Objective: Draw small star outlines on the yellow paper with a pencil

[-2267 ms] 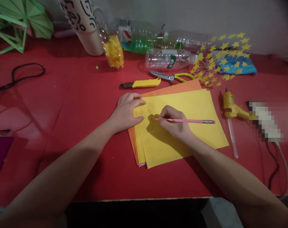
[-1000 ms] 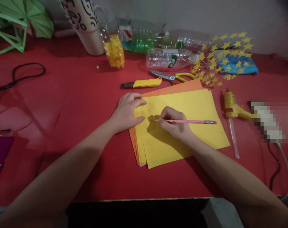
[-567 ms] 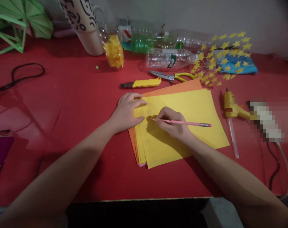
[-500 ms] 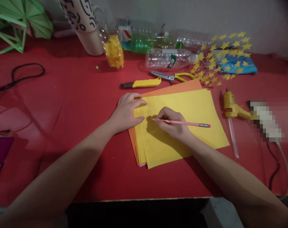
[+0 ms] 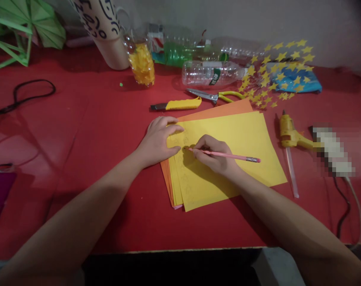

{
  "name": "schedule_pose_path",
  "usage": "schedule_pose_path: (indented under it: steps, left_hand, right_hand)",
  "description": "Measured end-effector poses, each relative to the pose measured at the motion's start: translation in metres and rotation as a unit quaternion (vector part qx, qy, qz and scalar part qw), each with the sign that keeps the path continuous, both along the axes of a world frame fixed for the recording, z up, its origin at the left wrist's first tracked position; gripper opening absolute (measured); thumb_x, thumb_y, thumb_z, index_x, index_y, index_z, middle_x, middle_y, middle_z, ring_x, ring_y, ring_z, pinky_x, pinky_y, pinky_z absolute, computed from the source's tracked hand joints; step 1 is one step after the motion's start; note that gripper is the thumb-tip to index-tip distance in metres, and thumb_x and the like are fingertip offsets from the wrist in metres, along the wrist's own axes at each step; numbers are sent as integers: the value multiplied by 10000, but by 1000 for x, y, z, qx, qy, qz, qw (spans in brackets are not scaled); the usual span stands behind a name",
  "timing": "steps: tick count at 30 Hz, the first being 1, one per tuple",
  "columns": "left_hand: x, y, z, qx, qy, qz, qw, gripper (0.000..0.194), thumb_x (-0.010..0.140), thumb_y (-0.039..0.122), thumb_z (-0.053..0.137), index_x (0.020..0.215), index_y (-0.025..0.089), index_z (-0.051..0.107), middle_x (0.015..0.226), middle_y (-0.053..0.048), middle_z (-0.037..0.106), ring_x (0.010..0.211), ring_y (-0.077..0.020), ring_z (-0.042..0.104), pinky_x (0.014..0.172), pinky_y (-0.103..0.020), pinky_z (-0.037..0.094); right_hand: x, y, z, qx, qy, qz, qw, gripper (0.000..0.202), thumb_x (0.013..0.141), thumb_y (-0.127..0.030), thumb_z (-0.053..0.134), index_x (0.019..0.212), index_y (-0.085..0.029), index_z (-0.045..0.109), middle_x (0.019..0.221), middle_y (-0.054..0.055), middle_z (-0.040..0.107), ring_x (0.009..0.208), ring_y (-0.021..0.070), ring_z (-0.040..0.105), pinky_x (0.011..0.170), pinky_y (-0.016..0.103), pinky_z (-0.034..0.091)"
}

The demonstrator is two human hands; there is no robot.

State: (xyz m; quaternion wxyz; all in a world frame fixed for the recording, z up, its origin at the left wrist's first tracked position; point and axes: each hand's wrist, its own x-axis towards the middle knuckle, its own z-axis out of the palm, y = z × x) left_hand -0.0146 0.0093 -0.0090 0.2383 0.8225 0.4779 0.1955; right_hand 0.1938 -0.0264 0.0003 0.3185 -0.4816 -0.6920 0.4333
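Note:
My right hand (image 5: 214,153) pinches a pink pencil (image 5: 238,156), its tip at the left part of a yellow sheet of paper (image 5: 236,131). Faint star outlines run in a column along that sheet's left side. With fingers spread, my left hand (image 5: 161,141) lies on the left edge of the paper stack. Under the yellow sheets, orange paper (image 5: 222,110) sticks out at the top and left. Just beyond the stack lie a yellow box cutter (image 5: 183,104) and scissors with yellow handles (image 5: 208,95).
Yellow paper stars (image 5: 283,75) fan out at the back right near plastic bottles (image 5: 204,73). A yellow glue gun (image 5: 289,133) with a clear stick lies right of the paper, beside a blurred-out pale object. A patterned tumbler (image 5: 114,49) stands back left.
The pencil's eraser end has tipped slightly down and left as my right hand shifts a little at the paper. My left hand keeps its place on the stack.

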Motion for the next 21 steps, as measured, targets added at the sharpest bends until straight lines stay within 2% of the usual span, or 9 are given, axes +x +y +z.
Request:
schedule_pose_path:
  steps: [8,21]
  left_hand:
    - [0,0,0,4,3,-5,1000,409,750,272,656,1152,206,622,1343,-99,519,1298,-313,435,1113,-500,327]
    - [0,0,1,-3,6,-3,1000,409,751,279,652,1153,210,626,1352,-97,516,1304,-311,431,1115,-501,325]
  right_hand:
    - [0,-2,-3,19,11,-19,1000,142,820,-255,580,703,-207,518,593,-30,557,508,89,423,477,250,298]
    - [1,-2,-7,25,29,-55,998,172,796,-215,589,671,-216,471,538,-55,487,476,80,382,442,241,268]
